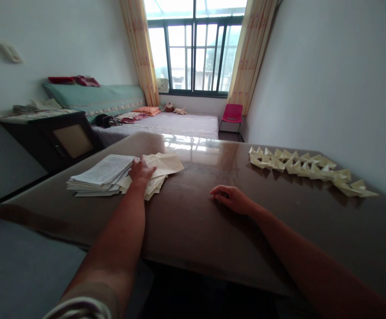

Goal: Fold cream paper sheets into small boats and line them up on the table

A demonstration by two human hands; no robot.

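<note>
My left hand is on a loose pile of cream paper sheets, its thumb and fingers closed at the left edge of the top cream sheet. How far the fingers reach under that sheet is hidden. Directly left of it lies a thick stack of white printed paper. My right hand rests on the brown table, fingers loosely bent and apart, with nothing visible in it. Farther right, several folded cream paper boats stand in close rows.
The glossy brown table reflects the window at its far edge. Beyond it are a bed and a pink chair. A dark cabinet stands at the left, and a white wall runs along the right.
</note>
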